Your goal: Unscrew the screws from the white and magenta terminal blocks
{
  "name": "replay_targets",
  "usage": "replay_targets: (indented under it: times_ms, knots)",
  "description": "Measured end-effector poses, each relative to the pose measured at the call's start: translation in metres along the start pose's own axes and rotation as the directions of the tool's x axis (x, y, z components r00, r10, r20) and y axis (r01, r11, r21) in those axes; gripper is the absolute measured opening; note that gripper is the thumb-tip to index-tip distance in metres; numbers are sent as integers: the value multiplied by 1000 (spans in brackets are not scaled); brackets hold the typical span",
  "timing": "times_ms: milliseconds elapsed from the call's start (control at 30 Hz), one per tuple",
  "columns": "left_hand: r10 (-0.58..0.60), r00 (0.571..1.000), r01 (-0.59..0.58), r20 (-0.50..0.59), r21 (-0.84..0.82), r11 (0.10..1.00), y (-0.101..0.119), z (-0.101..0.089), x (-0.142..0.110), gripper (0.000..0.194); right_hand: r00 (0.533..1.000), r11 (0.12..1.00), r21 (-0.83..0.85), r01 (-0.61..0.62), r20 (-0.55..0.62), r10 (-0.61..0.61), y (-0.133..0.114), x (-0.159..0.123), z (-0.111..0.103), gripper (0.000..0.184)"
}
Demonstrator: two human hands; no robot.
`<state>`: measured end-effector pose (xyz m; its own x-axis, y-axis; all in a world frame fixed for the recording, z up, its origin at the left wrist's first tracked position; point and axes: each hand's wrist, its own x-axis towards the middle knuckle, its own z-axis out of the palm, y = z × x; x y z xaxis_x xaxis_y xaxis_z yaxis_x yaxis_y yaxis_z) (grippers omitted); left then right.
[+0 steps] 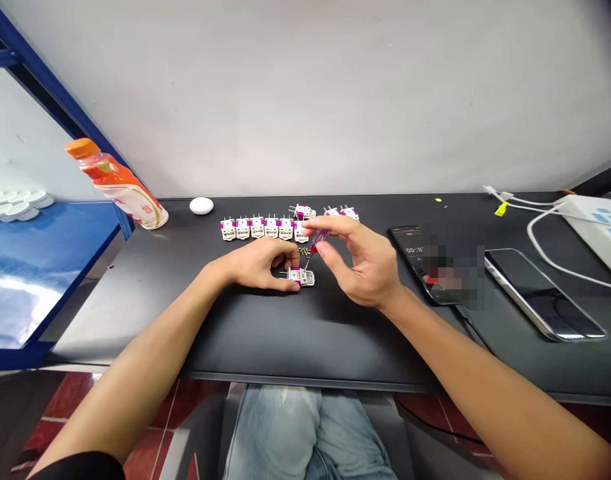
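Note:
My left hand (260, 263) rests on the black desk (295, 327) with its fingers closed on a small white and magenta plug part (301, 277), pinning it down. My right hand (358, 260) pinches a small purple-handled screwdriver (318, 239) held upright, its tip down at the plug part. A few tiny brass screws (304, 251) lie just behind that part. A row of several like plug parts (258, 228) lines the desk behind my hands, with a few more (338, 213) further back.
An orange drink bottle (118, 187) leans at the desk's back left beside a white oval object (201, 206). Two phones (425, 263) (540, 293) lie to the right, with white cables (545, 247) and a white box (600, 227) beyond. A blue shelf (35, 267) stands left.

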<state>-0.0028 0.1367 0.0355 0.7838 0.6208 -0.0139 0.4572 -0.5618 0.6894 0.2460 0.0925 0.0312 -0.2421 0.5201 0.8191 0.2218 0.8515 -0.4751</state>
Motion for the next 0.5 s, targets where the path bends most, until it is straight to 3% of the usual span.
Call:
replay_targets:
  times_ms: [167, 367, 500]
  knots:
    - [8, 1000, -8, -6, 3, 1000, 1, -1, -1, 39, 992, 989, -98, 109, -49, -114, 1, 4, -1, 35]
    - [14, 1000, -14, -9, -9, 1000, 0, 0, 0, 38, 999, 999, -45, 28, -29, -29, -1, 2, 0, 42]
    - [8, 1000, -8, -11, 17, 1000, 1, -1, 0, 39, 990, 990, -84, 116, -65, -122, 0, 4, -1, 35]
